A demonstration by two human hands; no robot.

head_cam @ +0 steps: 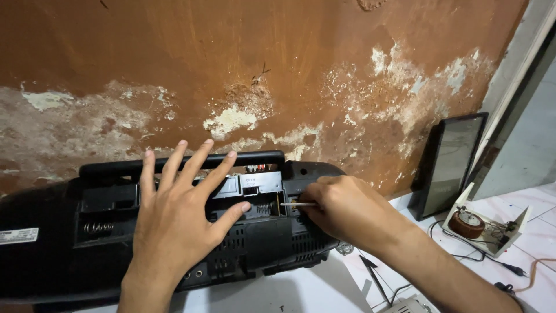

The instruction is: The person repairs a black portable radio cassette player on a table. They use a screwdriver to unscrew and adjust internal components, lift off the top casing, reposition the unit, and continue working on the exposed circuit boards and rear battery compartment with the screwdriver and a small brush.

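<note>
A large black portable radio (52, 255) lies on its front against the wall, its back facing up with the battery compartment (260, 203) open. My left hand (176, 223) rests flat on the radio's back, fingers spread, reaching toward the carry handle (255, 157). My right hand (344, 211) pinches a thin metal tool (298, 204), its tip pointing left at the right edge of the open compartment. Battery springs (97, 228) show in the recess at the left.
A peeling brown wall (289, 75) rises directly behind the radio. A dark flat panel (449, 165) leans on the wall at the right. Beside it on the white tiled floor sit a small open circuit unit with a round coil (468, 223) and loose cables (509, 269).
</note>
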